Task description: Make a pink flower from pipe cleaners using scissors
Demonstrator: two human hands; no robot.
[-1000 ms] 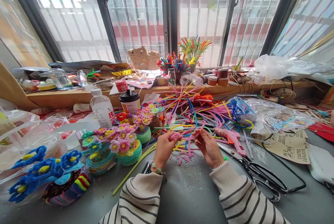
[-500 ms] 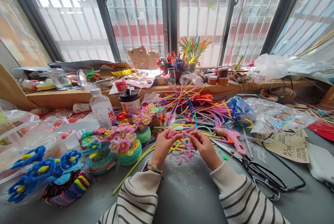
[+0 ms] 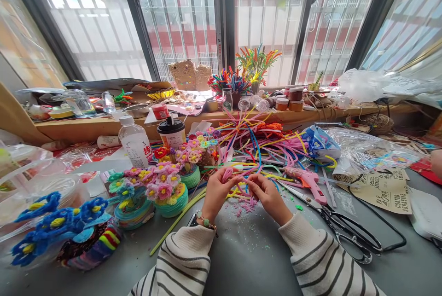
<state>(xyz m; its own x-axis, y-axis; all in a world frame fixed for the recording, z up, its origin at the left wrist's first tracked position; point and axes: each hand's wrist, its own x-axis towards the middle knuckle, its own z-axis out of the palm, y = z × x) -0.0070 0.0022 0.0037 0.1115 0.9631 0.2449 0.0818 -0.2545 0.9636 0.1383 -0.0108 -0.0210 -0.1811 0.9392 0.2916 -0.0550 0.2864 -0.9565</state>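
Pinched in my left hand [image 3: 218, 192] is a bent pink pipe cleaner [image 3: 227, 175], its loop showing above the fingers. My right hand [image 3: 265, 193] is closed at the fingertips around the other end of the same pink stem, close to the left fingertips. Part of the stem is hidden by my fingers. Beneath and behind both hands lie short pink clippings [image 3: 246, 206] on the grey table [image 3: 241, 259]. A heap of long pipe cleaners [image 3: 272, 142] in pink, yellow, blue and orange spreads behind the hands.
Pipe-cleaner flower pots [image 3: 171, 197] and a blue flower piece [image 3: 57, 222] stand at left, before a water bottle [image 3: 134, 142] and a lidded cup [image 3: 171, 132]. To the right lie a pink glue gun [image 3: 311, 183], scissors [image 3: 348, 229] and sandpaper [image 3: 383, 192]. A hand edges in at far right.
My right fingertips have shifted slightly left, nearer to my left ones. Part of another person's hand has come into view at the far right edge.
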